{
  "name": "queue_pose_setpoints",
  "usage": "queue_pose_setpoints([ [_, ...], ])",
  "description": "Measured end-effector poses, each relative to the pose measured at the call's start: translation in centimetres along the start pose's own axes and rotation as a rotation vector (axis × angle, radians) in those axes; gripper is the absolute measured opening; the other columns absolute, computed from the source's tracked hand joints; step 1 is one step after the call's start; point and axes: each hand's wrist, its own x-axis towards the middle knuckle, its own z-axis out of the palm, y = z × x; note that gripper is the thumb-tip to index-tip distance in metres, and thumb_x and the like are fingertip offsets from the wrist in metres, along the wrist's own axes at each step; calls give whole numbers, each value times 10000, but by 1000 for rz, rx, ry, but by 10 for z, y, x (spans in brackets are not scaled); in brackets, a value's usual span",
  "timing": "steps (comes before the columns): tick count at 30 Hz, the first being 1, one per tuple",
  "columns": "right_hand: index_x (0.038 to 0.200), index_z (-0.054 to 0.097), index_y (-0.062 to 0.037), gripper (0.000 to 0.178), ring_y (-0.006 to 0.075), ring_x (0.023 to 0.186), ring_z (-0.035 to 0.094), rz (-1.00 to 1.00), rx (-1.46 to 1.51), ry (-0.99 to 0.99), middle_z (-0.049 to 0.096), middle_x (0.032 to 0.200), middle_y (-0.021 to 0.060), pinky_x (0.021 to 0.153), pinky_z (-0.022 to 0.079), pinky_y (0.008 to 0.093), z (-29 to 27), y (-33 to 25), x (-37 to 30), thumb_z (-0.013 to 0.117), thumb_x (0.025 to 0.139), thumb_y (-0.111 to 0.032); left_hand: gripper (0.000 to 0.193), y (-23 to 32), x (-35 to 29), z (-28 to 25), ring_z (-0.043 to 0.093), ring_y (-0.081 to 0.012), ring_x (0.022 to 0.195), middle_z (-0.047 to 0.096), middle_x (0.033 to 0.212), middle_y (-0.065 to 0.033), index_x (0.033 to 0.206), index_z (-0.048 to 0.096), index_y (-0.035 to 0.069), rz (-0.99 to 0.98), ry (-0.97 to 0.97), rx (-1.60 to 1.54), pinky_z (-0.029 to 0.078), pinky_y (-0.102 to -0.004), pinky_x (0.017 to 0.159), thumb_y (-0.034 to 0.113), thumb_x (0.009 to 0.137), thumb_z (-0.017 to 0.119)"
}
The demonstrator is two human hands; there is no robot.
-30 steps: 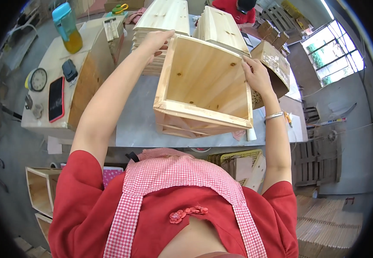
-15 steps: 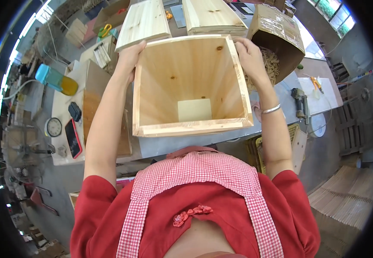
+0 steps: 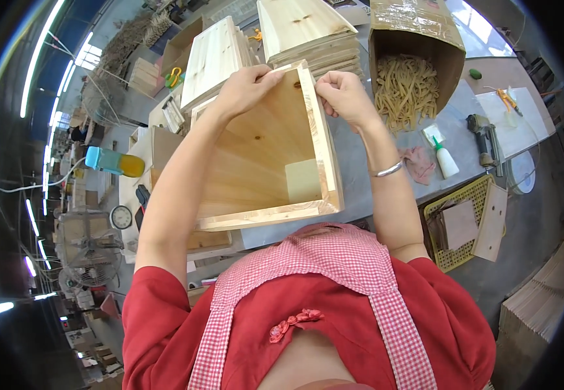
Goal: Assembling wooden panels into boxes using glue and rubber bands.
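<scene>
A pale wooden box stands tilted before me, its open mouth toward me and a light square patch showing deep inside. My left hand grips its far rim, fingers bent over the edge near the far right corner. Just outside the right wall, my right hand is closed, thumb and fingertips pinched together close to the wood. Whether anything small sits in that pinch is hidden. Behind the box are two stacks of wooden boards, the left stack and the right stack.
A cardboard box of tan strips lies on its side to the right. Nearby are a white squeeze bottle, a pink cloth and a nail gun. A yellow basket is lower right; a blue-topped bottle is left.
The box has turned and shifted left. My left hand has slid along the far rim toward the right corner. My right hand has left the rim and closed beside the wall.
</scene>
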Motion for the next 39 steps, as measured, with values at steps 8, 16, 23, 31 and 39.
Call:
queue_pose_setpoints([
  [8,861,636,50,220,167,661,625,-223,-138,206,660,740,102,613,502,310,-4,16,19,643,876,-169,461,1,-2,6,542,-135,752,630,797,-34,1050,682,13,-123,41,-68,443,-294,706,453,943,594],
  [16,1337,517,41,452,276,1286,513,-552,-61,62,566,1347,189,1066,377,340,14,28,25,401,1030,-269,433,-6,-2,8,498,-121,762,573,802,-5,1056,675,17,-123,48,-129,426,-280,714,431,943,612],
  [23,1185,639,5,412,354,1100,611,-254,-694,399,665,1118,234,975,445,408,-101,170,23,597,907,-296,484,7,-5,5,494,-119,905,576,925,-3,1116,647,8,-153,23,-188,406,-268,844,459,986,531],
  [31,1062,683,-90,257,377,1077,592,201,-1325,320,665,1097,159,843,480,460,-222,270,-111,619,859,-233,530,18,-6,4,482,-110,999,593,1000,4,1134,639,6,-214,61,-217,377,-279,937,494,1000,483],
  [39,1075,695,12,211,173,877,648,-564,-45,240,687,985,104,766,503,268,-61,60,30,636,920,-118,496,17,-9,5,498,-112,1064,618,1076,-9,1196,638,12,-291,27,-208,366,-276,975,447,1000,503],
])
